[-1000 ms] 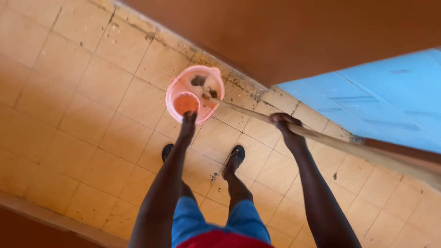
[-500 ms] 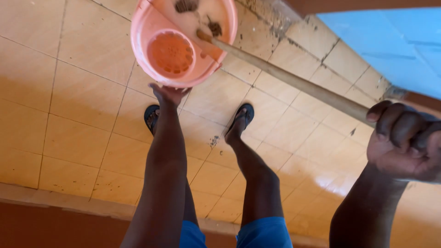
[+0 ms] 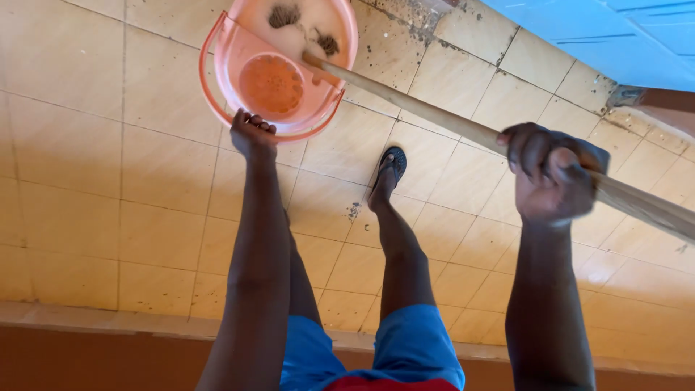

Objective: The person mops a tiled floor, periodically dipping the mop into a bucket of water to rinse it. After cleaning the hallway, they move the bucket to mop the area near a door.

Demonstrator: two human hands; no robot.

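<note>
My left grip (image 3: pixel 253 134) is curled shut round the thin handle (image 3: pixel 217 108) of the pink bucket (image 3: pixel 279 69), fingers hooked over the wire at the near rim, arm stretched straight down in front of me. Bucket sits on the tiled floor (image 3: pixel 108 181) just ahead of that grip, a bit to the right of it & close to the wall edge; can't tell if it's lifted off the tiles. Inside: an orange strainer cup (image 3: pixel 272 85) on the near side, murky water w/ dark clumps on the far side.

My right grip (image 3: pixel 552 174) is closed tight on the wooden stick (image 3: pixel 427 108), fingers wrapped over the top, thumb side toward me. Stick runs diagonally from that grip down-left into the bucket, its far end dipping in beside the strainer cup; the other end passes out past my right grip toward the right edge. So the bucket lies well apart from the right grip, joined only by the stick.

My right foot in a dark sandal (image 3: pixel 391 163) stands on the tiles btwn the two arms, near the bucket. Blue door (image 3: pixel 622 43) at upper right, blue shorts (image 3: pixel 405 340) at bottom
</note>
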